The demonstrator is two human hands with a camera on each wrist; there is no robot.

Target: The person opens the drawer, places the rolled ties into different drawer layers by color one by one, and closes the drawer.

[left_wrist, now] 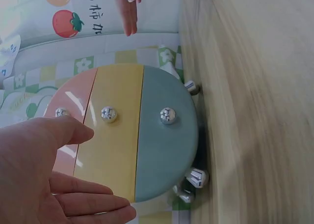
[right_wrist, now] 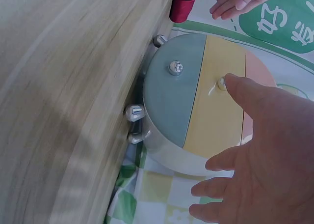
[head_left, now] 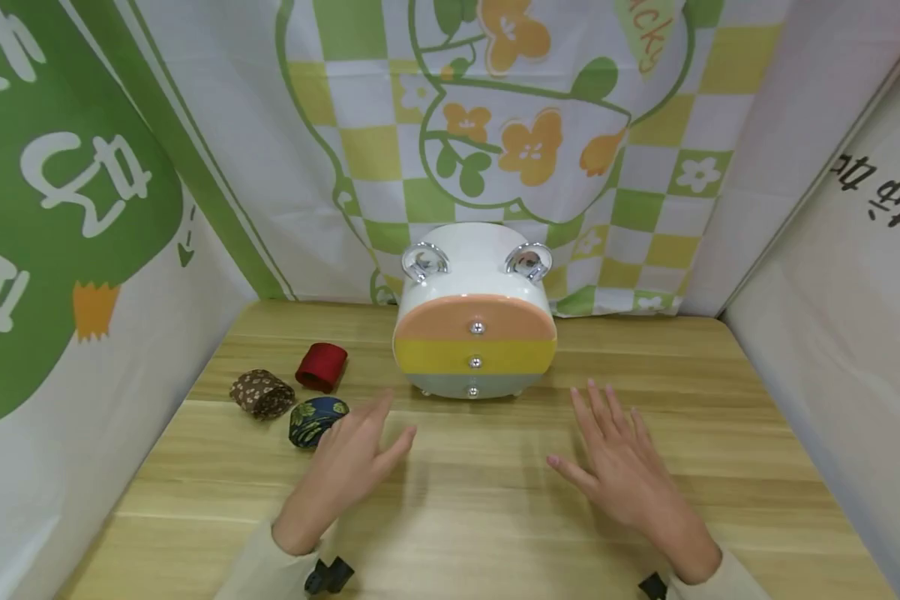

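A small white rounded drawer box (head_left: 474,262) stands at the back of the table. Its three drawer fronts are orange (head_left: 435,317), yellow (head_left: 435,356) and grey-green (left_wrist: 162,150), each with a silver knob. My left hand (head_left: 352,454) is in front of the box on the left, fingers extended, holding nothing. It partly overlaps a rolled navy necktie with a leaf pattern (head_left: 311,421) in the head view. On the right, my right hand (head_left: 618,458) spreads its fingers, apart from the box. Beside the navy roll lie a red rolled necktie (head_left: 321,367) and a brown patterned one (head_left: 262,394).
The wooden table (head_left: 480,517) has a fabric backdrop (head_left: 375,150) right behind the box. Printed cloth walls (head_left: 217,258) flank both sides. Silver ring-shaped pieces (head_left: 425,262) stick up from the box's top, and silver feet (left_wrist: 197,177) hold it off the table.
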